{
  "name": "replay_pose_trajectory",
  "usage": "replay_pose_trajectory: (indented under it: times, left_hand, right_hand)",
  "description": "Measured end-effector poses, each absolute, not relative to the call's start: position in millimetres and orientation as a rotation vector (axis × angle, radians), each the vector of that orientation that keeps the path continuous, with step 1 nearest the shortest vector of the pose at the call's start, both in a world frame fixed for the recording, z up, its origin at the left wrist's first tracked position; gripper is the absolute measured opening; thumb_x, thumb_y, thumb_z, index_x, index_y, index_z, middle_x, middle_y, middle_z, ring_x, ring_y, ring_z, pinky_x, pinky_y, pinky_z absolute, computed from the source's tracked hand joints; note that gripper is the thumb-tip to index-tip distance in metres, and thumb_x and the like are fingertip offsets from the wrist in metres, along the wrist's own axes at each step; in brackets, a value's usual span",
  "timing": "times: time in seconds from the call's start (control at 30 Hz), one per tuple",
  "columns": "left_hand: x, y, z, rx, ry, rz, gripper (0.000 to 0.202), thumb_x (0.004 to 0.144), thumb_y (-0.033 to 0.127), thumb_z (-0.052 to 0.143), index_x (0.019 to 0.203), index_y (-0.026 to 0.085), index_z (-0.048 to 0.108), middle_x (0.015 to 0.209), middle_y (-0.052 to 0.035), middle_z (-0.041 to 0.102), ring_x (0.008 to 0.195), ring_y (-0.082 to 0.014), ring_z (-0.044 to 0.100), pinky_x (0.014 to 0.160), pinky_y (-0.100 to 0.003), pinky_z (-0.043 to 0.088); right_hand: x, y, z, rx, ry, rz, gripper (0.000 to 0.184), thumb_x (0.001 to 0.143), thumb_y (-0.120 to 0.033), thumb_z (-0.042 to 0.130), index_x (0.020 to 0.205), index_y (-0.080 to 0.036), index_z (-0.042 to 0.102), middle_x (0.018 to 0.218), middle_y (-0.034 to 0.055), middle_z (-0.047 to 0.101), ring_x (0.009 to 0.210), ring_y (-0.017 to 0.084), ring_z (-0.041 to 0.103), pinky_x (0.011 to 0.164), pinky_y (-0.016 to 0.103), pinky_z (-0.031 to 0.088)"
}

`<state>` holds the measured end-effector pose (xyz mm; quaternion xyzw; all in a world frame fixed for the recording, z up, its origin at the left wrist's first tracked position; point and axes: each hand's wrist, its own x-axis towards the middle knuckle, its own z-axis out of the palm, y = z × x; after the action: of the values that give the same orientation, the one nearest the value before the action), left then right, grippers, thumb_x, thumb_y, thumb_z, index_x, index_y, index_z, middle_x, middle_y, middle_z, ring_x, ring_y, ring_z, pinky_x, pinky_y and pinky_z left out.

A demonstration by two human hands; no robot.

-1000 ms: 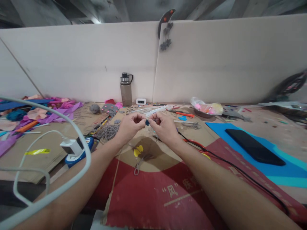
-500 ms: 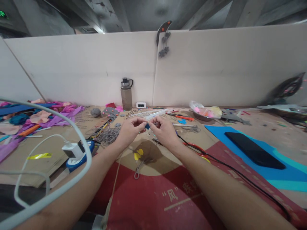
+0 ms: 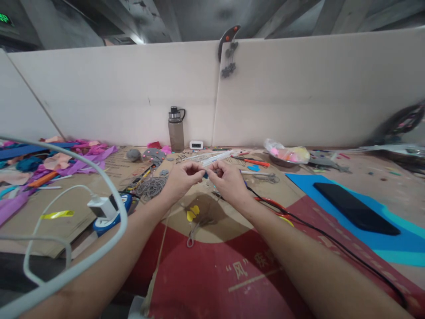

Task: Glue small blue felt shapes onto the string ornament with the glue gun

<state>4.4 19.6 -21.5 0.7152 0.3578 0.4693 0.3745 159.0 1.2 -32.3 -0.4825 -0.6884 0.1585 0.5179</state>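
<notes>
Beyond my fingers (image 3: 195, 178) stands a pale partition (image 3: 282, 93). High above them I see a grey, beamed ceiling (image 3: 199, 22).

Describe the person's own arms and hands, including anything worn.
No sleeves show on the left forearm or right forearm, both bare and tapering toward the wrists. The left hand and right hand are ungloved; no watch, bracelet or ring is visible.
</notes>
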Motion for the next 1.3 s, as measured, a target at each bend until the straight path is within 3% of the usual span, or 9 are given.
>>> replay_pose_trajectory:
  times: [0.17, 0.37, 0.53, 0.73, 1.0, 1.2, 1.3]
  left_hand:
    - [2.2, 20.8, -21.6, 1.856, 0.992, 1.186, 0.019, 0.071, 0.033, 0.063, 0.074, 0.014, 0.061, 0.064, 0.0009, 0.058, 0.057, -0.0092, 0.050, 0.057, -0.022, 0.041]
    - [-0.6, 24.8, -21.3, 1.826, 1.000, 1.156, 0.020, 0.072, 0.034, 0.062, 0.072, 0.015, 0.061, 0.059, 0.0027, 0.054, 0.054, -0.0082, 0.047, 0.053, -0.022, 0.036]
    - [1.3, 22.4, -19.2, 1.785, 1.007, 1.135, 0.019, 0.071, 0.032, 0.063, 0.070, 0.014, 0.059, 0.057, 0.0031, 0.053, 0.051, -0.0074, 0.045, 0.052, -0.022, 0.036]
    - [2.9, 18.9, -15.1, 1.815, 1.018, 1.097, 0.019, 0.071, 0.032, 0.063, 0.067, 0.014, 0.058, 0.056, 0.0033, 0.053, 0.050, -0.0072, 0.045, 0.051, -0.021, 0.037]
    - [-1.0, 24.8, -21.6, 1.759, 0.948, 1.039, 0.026, 0.074, 0.040, 0.062, 0.078, 0.014, 0.064, 0.055, 0.0016, 0.056, 0.047, -0.0080, 0.048, 0.046, -0.021, 0.035]
    - [-3.4, 27.7, -21.8, 1.648, 0.945, 1.058, 0.040, 0.074, 0.050, 0.060, 0.090, 0.015, 0.068, 0.080, -0.0049, 0.065, 0.047, -0.0070, 0.051, 0.039, -0.021, 0.025]
    - [-3.0, 26.5, -20.7, 1.715, 0.979, 1.068, 0.038, 0.072, 0.049, 0.064, 0.088, 0.016, 0.069, 0.066, -0.0011, 0.061, 0.047, -0.0058, 0.044, 0.042, -0.020, 0.027]
  right_hand:
    - [159.8, 1.7, -31.7, -1.132, -1.673, 0.438, 0.015, 0.079, -0.031, 0.054, 0.075, -0.018, 0.062, 0.063, -0.0014, 0.052, 0.058, 0.012, 0.040, 0.055, 0.025, 0.031]
    - [167.6, 4.2, -27.6, -1.129, -1.722, 0.526, 0.021, 0.078, -0.030, 0.056, 0.092, -0.017, 0.065, 0.060, -0.0043, 0.042, 0.057, 0.012, 0.039, 0.057, 0.025, 0.033]
    - [168.7, 5.1, -27.6, -1.137, -1.711, 0.490, 0.018, 0.078, -0.029, 0.057, 0.087, -0.017, 0.066, 0.060, -0.0043, 0.041, 0.057, 0.011, 0.038, 0.058, 0.026, 0.033]
    - [167.0, 4.4, -28.3, -1.125, -1.730, 0.484, 0.015, 0.079, -0.028, 0.055, 0.078, -0.017, 0.065, 0.061, -0.0021, 0.051, 0.057, 0.011, 0.041, 0.057, 0.025, 0.034]
    - [166.4, 6.4, -29.4, -1.167, -1.713, 0.445, 0.014, 0.078, -0.028, 0.051, 0.070, -0.018, 0.057, 0.057, -0.0023, 0.049, 0.054, 0.011, 0.040, 0.053, 0.024, 0.030]
    - [168.0, 5.5, -26.4, -1.187, -1.676, 0.491, 0.015, 0.078, -0.028, 0.051, 0.068, -0.018, 0.054, 0.057, -0.0033, 0.048, 0.051, 0.011, 0.038, 0.052, 0.024, 0.030]
    - [167.6, 5.4, -26.8, -1.187, -1.682, 0.481, 0.014, 0.078, -0.028, 0.051, 0.068, -0.018, 0.055, 0.057, -0.0030, 0.049, 0.052, 0.011, 0.039, 0.053, 0.025, 0.030]
